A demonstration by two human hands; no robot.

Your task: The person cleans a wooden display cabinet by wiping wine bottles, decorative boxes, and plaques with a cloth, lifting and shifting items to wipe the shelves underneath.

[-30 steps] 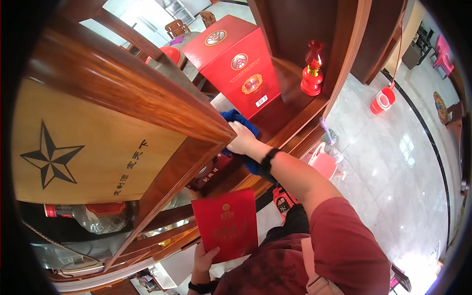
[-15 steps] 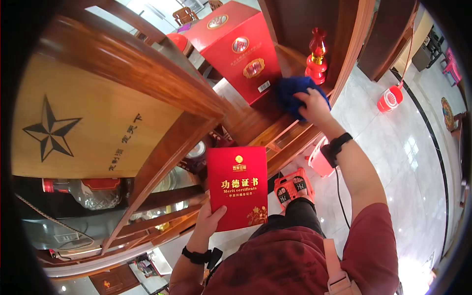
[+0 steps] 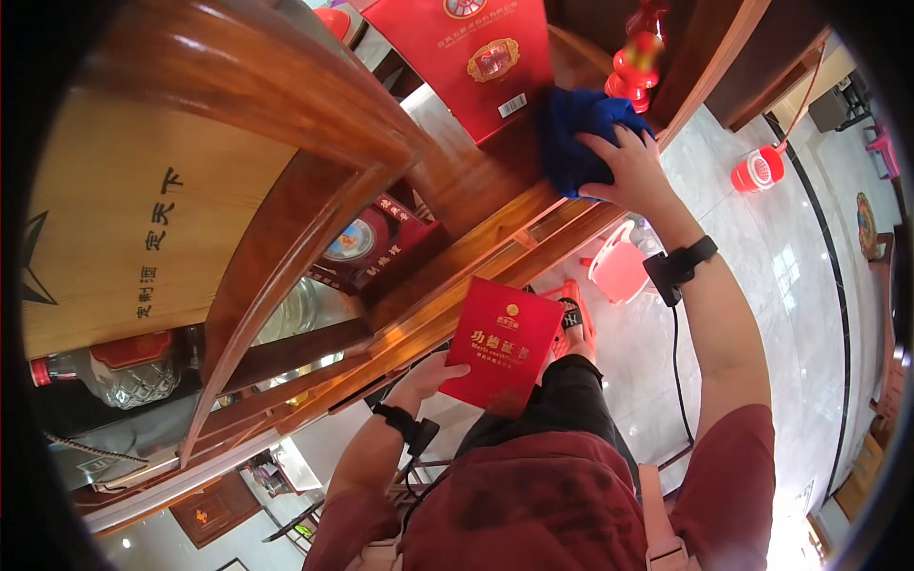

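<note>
My left hand [image 3: 426,381] grips the lower left edge of a red certificate booklet [image 3: 505,344] with gold lettering, its thumb lying on the cover. The booklet is held in front of my legs, below the wooden shelf [image 3: 476,195]. On that shelf my right hand [image 3: 636,173] grasps a bunched blue cloth [image 3: 571,147], fingers bent over its right side. Left of the cloth stands a large red box [image 3: 490,71] with a gold emblem. Just behind the cloth is a red glass oil lamp [image 3: 633,78], partly blurred.
A curved wooden cabinet frame [image 3: 276,247] rises on the left, with a glass bottle [image 3: 138,371] and a dark red box [image 3: 381,243] in its compartments. Under my feet is a red stool [image 3: 583,309]. A pink chair [image 3: 619,271] and a red bucket [image 3: 759,169] stand on the floor.
The booklet has moved right and down, and tilted. My right hand and the cloth have shifted slightly up in view, the fingers now more spread over it. The camera view has moved too.
</note>
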